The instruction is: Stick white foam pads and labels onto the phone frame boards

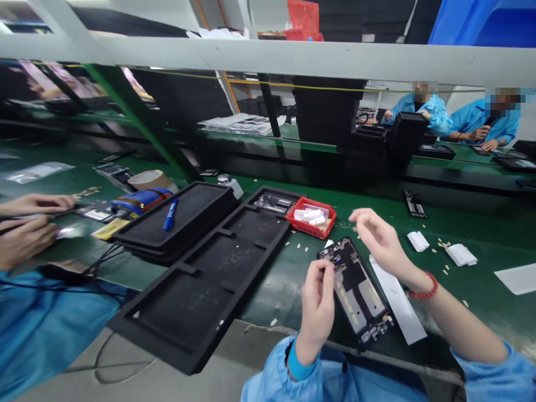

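An opened phone chassis [355, 287] lies on the green belt in front of me, its circuit boards facing up. My left hand [317, 304] rests at its left edge with thumb and fingers pinched together; I cannot make out anything between them. My right hand [379, 239] hovers above the chassis's upper right, fingers loosely spread and holding nothing. A red bracelet circles that wrist. A white strip [397, 301] lies just right of the chassis. A small red tray [312, 218] with white pieces stands beyond the chassis.
A long black foam tray [209, 273] overhangs the bench edge at left, one phone chassis [274, 202] in its far slot. More black trays with a blue pen [170, 215] lie beyond. A co-worker's hands [25, 223] work at far left. Two people in blue sit across.
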`<state>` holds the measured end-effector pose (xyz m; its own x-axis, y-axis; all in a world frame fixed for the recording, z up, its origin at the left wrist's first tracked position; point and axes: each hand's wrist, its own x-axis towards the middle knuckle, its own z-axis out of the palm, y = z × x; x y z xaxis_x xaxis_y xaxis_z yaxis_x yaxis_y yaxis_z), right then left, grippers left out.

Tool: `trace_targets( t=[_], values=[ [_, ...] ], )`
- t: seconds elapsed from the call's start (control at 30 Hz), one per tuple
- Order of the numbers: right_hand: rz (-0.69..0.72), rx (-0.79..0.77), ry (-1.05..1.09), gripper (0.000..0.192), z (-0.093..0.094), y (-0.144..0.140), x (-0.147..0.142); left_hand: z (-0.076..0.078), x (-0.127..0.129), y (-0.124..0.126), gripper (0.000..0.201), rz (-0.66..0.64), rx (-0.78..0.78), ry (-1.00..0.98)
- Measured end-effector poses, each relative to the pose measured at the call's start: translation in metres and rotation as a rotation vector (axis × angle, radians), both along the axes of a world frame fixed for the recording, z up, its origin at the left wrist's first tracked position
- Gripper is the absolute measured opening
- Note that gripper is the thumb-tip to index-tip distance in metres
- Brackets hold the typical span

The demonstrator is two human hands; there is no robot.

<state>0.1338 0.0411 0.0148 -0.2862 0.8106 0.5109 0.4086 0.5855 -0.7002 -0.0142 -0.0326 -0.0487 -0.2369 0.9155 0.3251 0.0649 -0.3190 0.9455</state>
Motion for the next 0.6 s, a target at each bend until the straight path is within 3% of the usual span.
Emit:
trace_targets(
  t=[0.17, 0.23, 0.3, 0.37, 0.43, 0.53, 0.6],
  values=[
    [0.067, -0.161, -0.234, 0.021, -0.016, 0.109, -0.049, -0.019, -0.021, -0.007, 0.025, 0.132, -0.093, -0.171],
    [0.081, -0.199, -0.291, 0.024, -0.023, 0.136, -0.061, -0.020, -0.027, -0.010, 0.037, 0.145, -0.153, -0.274],
    [0.089, -0.215, -0.306, 0.023, -0.026, 0.145, -0.062, -0.018, -0.032, -0.010, 0.052, 0.126, -0.231, -0.385],
    [0.073, -0.205, -0.277, 0.017, -0.024, 0.135, -0.051, -0.013, -0.035, -0.008, 0.056, 0.086, -0.292, -0.451],
    [0.020, -0.171, -0.208, 0.013, -0.017, 0.108, -0.033, -0.006, -0.033, -0.006, 0.052, 0.050, -0.310, -0.454],
    [-0.084, -0.101, -0.087, 0.013, -0.003, 0.041, -0.010, 0.004, -0.024, -0.006, 0.045, 0.026, -0.279, -0.420],
    [-0.173, -0.013, -0.004, 0.003, 0.005, -0.009, -0.003, 0.010, -0.015, -0.009, 0.041, 0.000, -0.250, -0.387]
  ],
)
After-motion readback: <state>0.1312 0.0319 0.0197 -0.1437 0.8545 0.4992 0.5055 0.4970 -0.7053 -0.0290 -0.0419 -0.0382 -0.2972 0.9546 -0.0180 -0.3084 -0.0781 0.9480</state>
